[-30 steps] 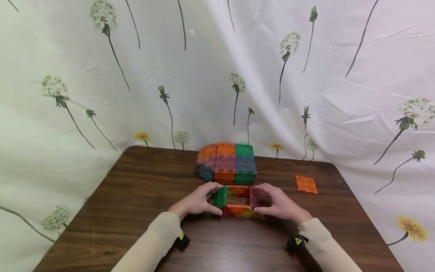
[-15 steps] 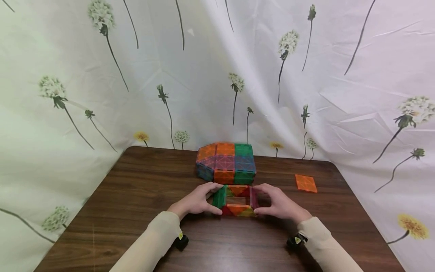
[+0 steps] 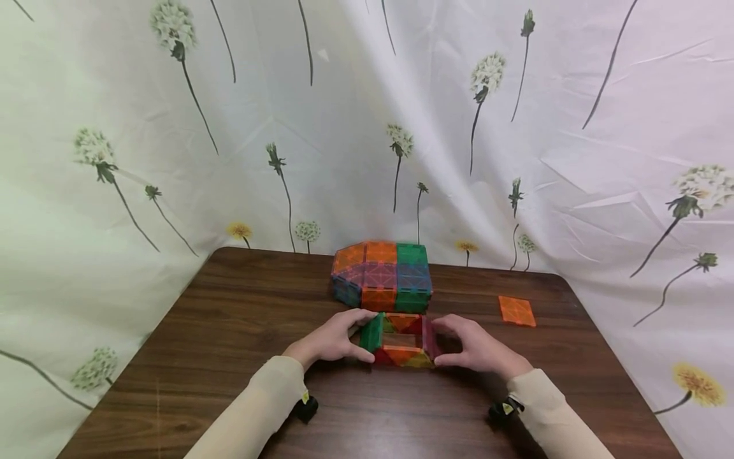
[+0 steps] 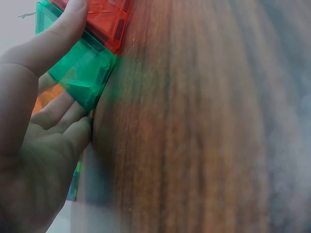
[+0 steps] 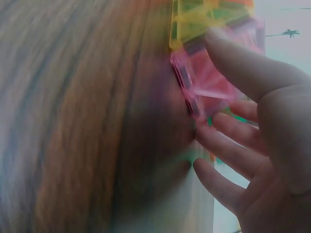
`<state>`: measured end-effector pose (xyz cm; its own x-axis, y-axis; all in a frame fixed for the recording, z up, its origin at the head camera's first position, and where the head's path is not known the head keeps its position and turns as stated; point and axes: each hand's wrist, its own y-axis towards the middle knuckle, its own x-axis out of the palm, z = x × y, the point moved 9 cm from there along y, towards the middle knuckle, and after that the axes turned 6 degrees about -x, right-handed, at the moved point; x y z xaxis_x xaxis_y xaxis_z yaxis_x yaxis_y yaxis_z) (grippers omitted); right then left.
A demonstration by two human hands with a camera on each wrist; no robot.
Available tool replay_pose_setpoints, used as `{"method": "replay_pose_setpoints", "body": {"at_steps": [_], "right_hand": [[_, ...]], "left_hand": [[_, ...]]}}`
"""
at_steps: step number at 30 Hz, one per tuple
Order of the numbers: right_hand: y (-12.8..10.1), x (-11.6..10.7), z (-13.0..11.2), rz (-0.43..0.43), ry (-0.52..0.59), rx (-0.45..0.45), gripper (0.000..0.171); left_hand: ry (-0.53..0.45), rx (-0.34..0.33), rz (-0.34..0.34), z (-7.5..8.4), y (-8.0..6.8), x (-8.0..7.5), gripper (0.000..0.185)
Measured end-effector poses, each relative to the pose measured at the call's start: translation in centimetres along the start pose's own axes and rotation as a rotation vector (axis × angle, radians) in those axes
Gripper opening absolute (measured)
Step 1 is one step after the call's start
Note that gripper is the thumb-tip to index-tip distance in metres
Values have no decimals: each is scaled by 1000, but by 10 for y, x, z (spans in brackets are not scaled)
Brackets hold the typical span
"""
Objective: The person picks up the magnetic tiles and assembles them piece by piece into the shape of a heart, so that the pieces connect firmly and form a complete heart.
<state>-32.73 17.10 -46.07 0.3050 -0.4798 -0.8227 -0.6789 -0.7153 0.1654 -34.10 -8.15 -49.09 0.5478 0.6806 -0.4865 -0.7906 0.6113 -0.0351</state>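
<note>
**Both hands cupped a small magnetic-tile box**

While the head camera looked down at the wooden table [image 3: 229, 331], the left hand [image 3: 335, 339] and right hand [image 3: 476, 347] flanked a small open-topped magnetic-tile box [image 3: 400, 341], which sat near the table's middle, just in front of a larger tile structure [image 3: 382, 275]. An orange square tile [image 3: 517, 311] lay flat, well apart to the right.

From the left wrist, the thumb [image 4: 56, 41] and fingers pinched the box's green tile [image 4: 82, 73], with a red tile [image 4: 104, 19] adjoining it.

From the right wrist, the thumb [image 5: 243, 68] and curled fingers gripped the pink tile [image 5: 201, 85], below a yellow one [image 5: 194, 24].
</note>
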Motion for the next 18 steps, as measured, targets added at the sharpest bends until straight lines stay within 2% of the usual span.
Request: {"method": "replay_pose_setpoints", "body": {"at_steps": [8,13,18], "right_hand": [[-25,-37,24,93,-121,79,70],[-45,-65,53,170,-193,155,67],[-67,-93,88,238,-265,278,66]], "left_hand": [[-18,1,-3,-2,-1,-1,82],[-20,-1,1,-2,-1,-1,81],[-7,4,-6,1,-1,-1,82]]}}
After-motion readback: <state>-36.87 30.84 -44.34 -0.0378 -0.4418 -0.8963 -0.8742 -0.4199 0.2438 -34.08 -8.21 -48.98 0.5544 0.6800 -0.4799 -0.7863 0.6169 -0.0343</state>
